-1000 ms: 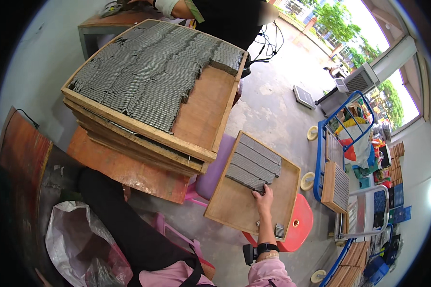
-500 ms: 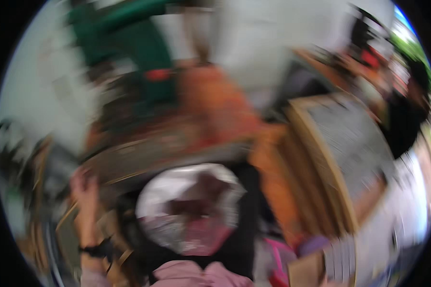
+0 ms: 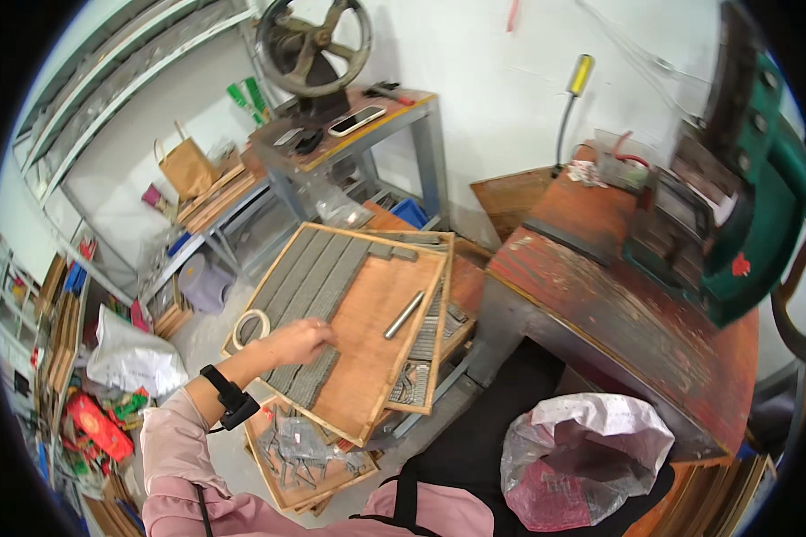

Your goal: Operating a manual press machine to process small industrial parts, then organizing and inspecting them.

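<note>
The person's left hand (image 3: 303, 342) is over the lower part of a shallow wooden tray (image 3: 373, 345), its fingers curled inward and mostly closed; whether a piece is pinched in them cannot be told, and the right hand is out of view. Rows of small grey metal pieces (image 3: 306, 273) lie packed side by side along the left part of this tray, with a short stretch at the far end reaching toward the right, and the hand is above the rightmost long row, close to the bare wood. On that bare wood lies a slim silver metal rod (image 3: 405, 315), set at a slant and apart from the rows. A cream-coloured tape roll (image 3: 237, 333) sits at the tray's left edge, near the forearm, which wears a black wristband (image 3: 228, 398). Beneath the tray's right side shows another wooden tray holding more metal pieces (image 3: 409, 383), and lower down a smaller tray carries a clear plastic bag (image 3: 309, 438) among loose metal parts. To the right, an open white-and-pink sack (image 3: 546, 492) is near the person's dark-clothed leg, below a worn reddish surface (image 3: 560, 268) bearing a green machine (image 3: 766, 197).
</note>
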Available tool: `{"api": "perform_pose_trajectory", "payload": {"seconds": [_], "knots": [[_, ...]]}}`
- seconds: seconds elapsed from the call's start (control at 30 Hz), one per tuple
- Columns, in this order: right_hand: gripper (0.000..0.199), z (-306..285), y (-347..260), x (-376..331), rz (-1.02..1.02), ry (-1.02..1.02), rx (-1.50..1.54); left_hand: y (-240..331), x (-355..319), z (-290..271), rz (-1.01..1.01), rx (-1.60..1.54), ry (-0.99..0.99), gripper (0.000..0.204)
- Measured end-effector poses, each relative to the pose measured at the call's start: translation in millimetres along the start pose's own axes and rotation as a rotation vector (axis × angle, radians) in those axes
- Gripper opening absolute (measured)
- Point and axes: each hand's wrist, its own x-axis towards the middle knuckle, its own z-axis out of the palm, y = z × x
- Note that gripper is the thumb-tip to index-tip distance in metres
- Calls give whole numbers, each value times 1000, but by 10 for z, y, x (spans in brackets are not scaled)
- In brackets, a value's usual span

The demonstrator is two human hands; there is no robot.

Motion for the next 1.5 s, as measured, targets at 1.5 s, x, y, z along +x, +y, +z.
{"api": "perform_pose_trajectory", "payload": {"seconds": [1.5], "knots": [[29,1868,-392,39,-198,-804,337,586,1202,-799,-67,-146,-334,49]]}}
